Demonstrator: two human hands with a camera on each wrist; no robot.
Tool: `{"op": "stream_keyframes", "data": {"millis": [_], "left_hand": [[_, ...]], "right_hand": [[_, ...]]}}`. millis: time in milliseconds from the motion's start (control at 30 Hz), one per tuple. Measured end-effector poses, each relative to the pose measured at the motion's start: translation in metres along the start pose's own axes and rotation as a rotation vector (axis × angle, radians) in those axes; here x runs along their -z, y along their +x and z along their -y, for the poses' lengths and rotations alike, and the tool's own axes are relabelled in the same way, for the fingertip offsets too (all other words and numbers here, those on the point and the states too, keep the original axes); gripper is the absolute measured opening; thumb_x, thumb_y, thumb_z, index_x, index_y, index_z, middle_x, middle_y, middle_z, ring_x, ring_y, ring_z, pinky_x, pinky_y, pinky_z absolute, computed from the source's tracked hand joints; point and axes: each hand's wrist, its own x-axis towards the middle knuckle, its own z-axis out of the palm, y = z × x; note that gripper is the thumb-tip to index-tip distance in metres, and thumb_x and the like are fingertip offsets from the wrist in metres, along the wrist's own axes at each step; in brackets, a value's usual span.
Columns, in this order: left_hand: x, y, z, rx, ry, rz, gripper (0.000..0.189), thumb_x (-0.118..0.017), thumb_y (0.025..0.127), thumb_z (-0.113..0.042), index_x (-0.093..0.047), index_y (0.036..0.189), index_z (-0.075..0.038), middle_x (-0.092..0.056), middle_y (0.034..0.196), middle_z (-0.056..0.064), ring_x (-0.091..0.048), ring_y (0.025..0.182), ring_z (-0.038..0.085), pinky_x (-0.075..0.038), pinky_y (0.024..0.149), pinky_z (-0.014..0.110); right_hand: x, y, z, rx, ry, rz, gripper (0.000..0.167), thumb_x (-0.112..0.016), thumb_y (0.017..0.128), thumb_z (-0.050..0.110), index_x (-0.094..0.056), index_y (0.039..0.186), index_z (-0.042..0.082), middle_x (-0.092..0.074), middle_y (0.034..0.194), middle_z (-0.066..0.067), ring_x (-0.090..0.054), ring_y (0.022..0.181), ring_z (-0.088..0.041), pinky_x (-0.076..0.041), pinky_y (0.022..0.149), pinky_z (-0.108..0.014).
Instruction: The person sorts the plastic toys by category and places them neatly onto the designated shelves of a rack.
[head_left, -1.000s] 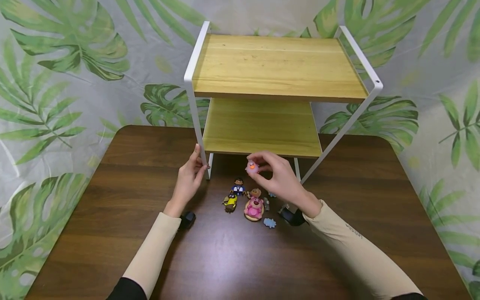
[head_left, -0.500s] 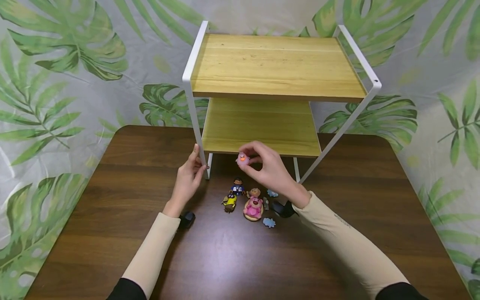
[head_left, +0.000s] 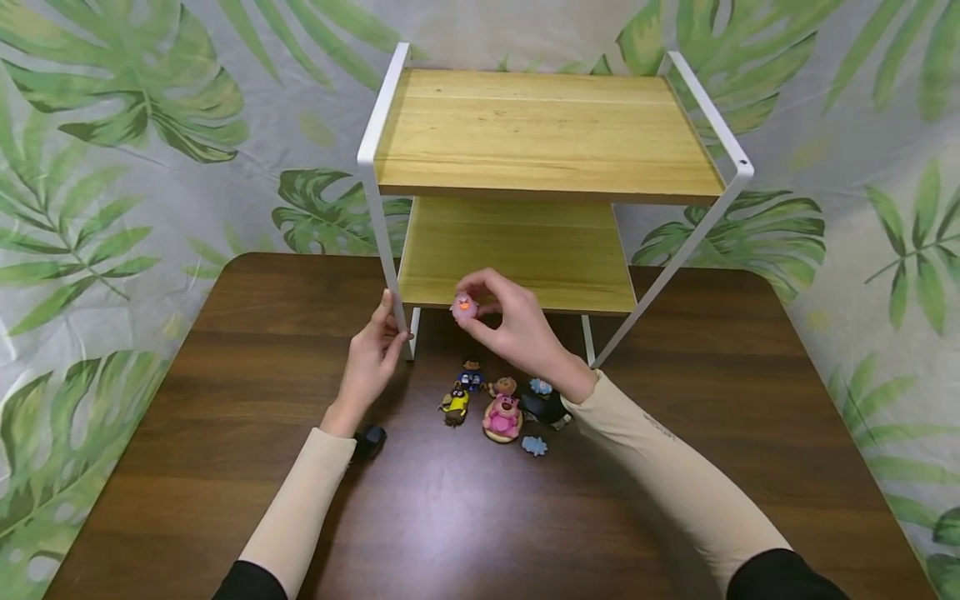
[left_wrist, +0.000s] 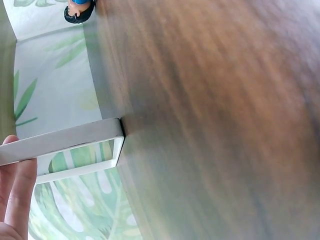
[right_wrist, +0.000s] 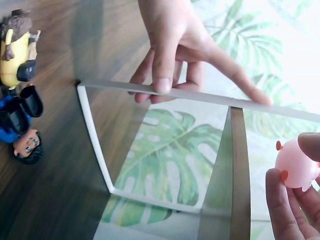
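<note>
My right hand (head_left: 523,332) pinches a small pink toy bird (head_left: 463,308) with an orange beak, just in front of the lower shelf board (head_left: 517,250). The right wrist view shows the bird (right_wrist: 296,165) between thumb and fingertips. At the left, my left hand (head_left: 366,360) grips the white front leg (head_left: 381,229) of a two-tier shelf; in the right wrist view its thumb presses one side and other fingers curl behind. Below the right hand, on the table, lie a pink bear figure (head_left: 502,418), a yellow-clad figure (head_left: 454,406) and a blue-suited figure (head_left: 471,377).
A brown figure (head_left: 505,387) and two light-blue pieces, one a cloud-like piece (head_left: 535,446), lie near the bear. The upper wooden board (head_left: 547,133) overhangs the lower one. The dark table (head_left: 247,333) meets a leaf-patterned backdrop (head_left: 150,183).
My right hand has moved left and upward with the toy bird, from above the figures to the lower board's front edge. The left hand keeps its grip on the leg.
</note>
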Motion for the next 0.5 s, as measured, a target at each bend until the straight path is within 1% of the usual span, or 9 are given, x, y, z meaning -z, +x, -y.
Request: {"op": "stream_keyframes", "data": {"millis": [133, 333, 500], "left_hand": [[-0.001, 0.0, 0.0, 0.002, 0.001, 0.0, 0.103, -0.062, 0.086, 0.012, -0.011, 0.15, -0.051, -0.057, 0.082, 0.021, -0.065, 0.073, 0.03, -0.058, 0.066, 0.04], [0.0, -0.001, 0.0, 0.025, 0.009, 0.0, 0.106, -0.063, 0.084, 0.015, -0.012, 0.149, -0.053, -0.057, 0.082, 0.02, -0.065, 0.07, 0.031, -0.057, 0.063, 0.041], [0.0, 0.0, 0.0, 0.021, -0.017, 0.005, 0.104, -0.061, 0.086, 0.014, -0.012, 0.149, -0.052, -0.057, 0.082, 0.02, -0.065, 0.07, 0.034, -0.057, 0.062, 0.042]], "right_hand": [[-0.004, 0.005, 0.0, 0.016, -0.002, -0.007, 0.028, -0.072, 0.084, 0.004, -0.058, 0.108, 0.002, -0.063, 0.1, -0.006, -0.06, 0.09, -0.014, -0.054, 0.076, -0.025], [-0.011, 0.014, 0.001, 0.042, 0.012, 0.002, 0.026, -0.07, 0.086, 0.005, -0.057, 0.108, 0.001, -0.063, 0.1, -0.007, -0.061, 0.089, -0.014, -0.054, 0.078, -0.024], [-0.016, 0.023, 0.001, 0.024, 0.017, 0.003, 0.026, -0.07, 0.086, 0.005, -0.057, 0.108, 0.0, -0.063, 0.1, -0.009, -0.061, 0.09, -0.015, -0.053, 0.08, -0.023]]}}
